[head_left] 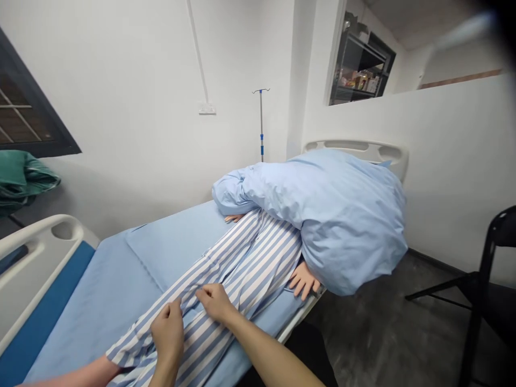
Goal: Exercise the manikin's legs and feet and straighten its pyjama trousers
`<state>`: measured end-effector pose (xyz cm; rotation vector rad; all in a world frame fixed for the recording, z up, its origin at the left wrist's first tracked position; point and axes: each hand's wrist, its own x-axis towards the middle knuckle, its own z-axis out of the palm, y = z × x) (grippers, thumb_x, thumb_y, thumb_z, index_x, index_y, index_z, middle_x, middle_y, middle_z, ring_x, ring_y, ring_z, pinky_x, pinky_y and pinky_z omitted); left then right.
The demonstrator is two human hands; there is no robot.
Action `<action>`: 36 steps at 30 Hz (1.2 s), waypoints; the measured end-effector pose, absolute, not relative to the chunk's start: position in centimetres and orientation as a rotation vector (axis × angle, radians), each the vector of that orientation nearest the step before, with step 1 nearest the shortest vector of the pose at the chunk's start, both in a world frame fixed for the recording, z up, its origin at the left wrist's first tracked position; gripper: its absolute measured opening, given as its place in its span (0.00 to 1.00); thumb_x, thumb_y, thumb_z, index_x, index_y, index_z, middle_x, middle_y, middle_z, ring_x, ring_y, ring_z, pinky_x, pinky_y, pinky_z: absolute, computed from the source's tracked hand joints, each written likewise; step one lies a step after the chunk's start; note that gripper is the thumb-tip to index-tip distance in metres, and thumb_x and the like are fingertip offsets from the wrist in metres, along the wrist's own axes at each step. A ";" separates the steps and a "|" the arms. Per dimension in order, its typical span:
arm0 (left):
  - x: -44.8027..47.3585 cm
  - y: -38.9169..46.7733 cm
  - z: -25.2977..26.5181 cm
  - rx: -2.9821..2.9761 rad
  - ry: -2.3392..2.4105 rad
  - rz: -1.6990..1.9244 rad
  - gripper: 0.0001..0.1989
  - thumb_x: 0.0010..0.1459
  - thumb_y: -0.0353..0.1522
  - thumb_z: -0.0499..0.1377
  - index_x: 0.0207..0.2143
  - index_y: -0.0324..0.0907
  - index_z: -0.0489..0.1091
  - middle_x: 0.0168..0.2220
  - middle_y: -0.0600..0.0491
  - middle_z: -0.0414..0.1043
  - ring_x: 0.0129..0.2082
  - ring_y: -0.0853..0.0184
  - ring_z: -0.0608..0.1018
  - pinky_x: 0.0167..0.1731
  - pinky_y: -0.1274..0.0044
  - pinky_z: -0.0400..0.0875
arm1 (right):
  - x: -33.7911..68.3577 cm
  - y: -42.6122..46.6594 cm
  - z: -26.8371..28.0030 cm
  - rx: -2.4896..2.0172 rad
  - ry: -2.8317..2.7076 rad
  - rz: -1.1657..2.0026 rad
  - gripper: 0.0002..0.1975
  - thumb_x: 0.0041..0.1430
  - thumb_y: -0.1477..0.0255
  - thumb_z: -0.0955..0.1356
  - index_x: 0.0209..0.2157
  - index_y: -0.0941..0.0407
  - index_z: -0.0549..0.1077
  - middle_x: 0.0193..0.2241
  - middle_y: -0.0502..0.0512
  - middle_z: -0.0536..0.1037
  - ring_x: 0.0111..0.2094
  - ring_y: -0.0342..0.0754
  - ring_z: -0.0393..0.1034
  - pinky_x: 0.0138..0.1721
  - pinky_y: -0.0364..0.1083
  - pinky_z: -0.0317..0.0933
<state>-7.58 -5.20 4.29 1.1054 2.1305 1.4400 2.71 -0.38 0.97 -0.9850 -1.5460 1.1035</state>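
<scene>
Blue-and-white striped trousers (242, 269) cover the legs of a lifelike figure lying on the bed. My left hand (167, 325) is closed, its fingers pinching the trouser cloth over the lower legs. Just to the right, my right hand (215, 302) is also closed on the same striped cloth, knuckles up. A bare lower leg (80, 372) comes out of the trouser cuff at the bottom left. The figure's hand (304, 279) rests palm down by the bed edge. A bunched light blue quilt (338, 209) hides its upper body and head.
The bed's blue sheet (121, 285) spreads left of the legs, up to the footboard (40, 247). A headboard (397, 156) stands behind the quilt. An IV pole (261, 121) rises by the wall. On the right is a black folding chair (481, 274); green cloth (24, 177) lies far left.
</scene>
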 end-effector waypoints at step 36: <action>3.3 -0.3 3.6 1.257 1.826 1.451 0.15 0.50 0.38 0.48 0.15 0.41 0.57 0.14 0.59 0.56 0.20 0.72 0.60 0.22 0.79 0.54 | 9.6 3.2 1.4 -0.911 -1.271 1.307 0.20 0.52 0.62 0.59 0.13 0.57 0.53 0.12 0.43 0.51 0.16 0.36 0.45 0.18 0.39 0.42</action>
